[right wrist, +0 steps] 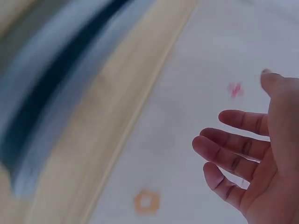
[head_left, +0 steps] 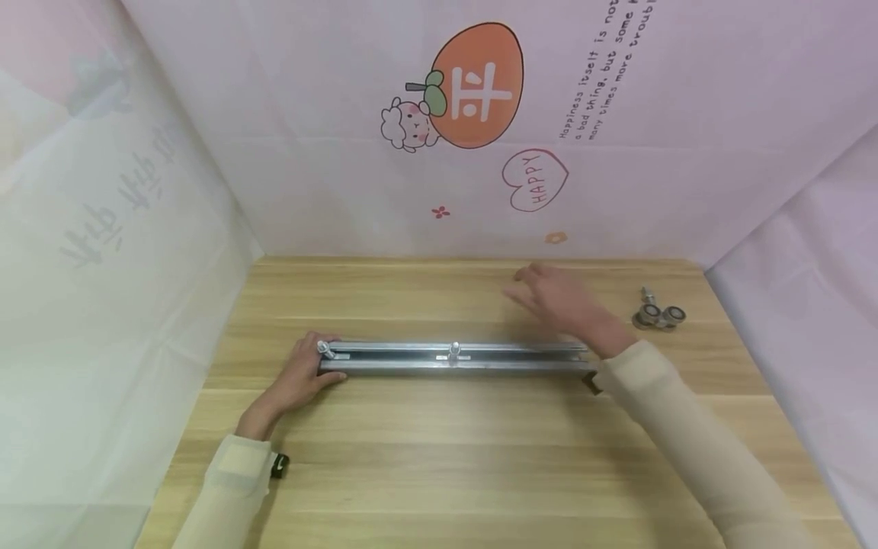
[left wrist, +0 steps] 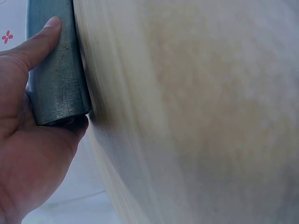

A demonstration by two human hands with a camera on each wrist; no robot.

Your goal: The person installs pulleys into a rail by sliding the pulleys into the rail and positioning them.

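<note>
A grey metal channel rail [head_left: 391, 367] with a lengthwise slot lies across the wooden table. My left hand [head_left: 300, 375] holds its left end, thumb along the near side and fingers around the far side. In the left wrist view the thumb [left wrist: 49, 35] presses on the rail's side. Two bolts stand up out of the slot, one bolt [head_left: 325, 349] by the left hand and another bolt [head_left: 455, 351] near mid-length. My right hand [head_left: 557, 299] is in the air beyond the rail's right part, holding nothing; its fingers [right wrist: 229, 151] are loosely bent in the right wrist view.
A roller trolley [head_left: 658, 314] with a threaded bolt sits at the table's right. Under the right sleeve, a small dark piece [head_left: 591, 383] shows at the rail's right end. Printed cloth walls [head_left: 329, 191] enclose the wooden table [head_left: 439, 457] at the back and sides.
</note>
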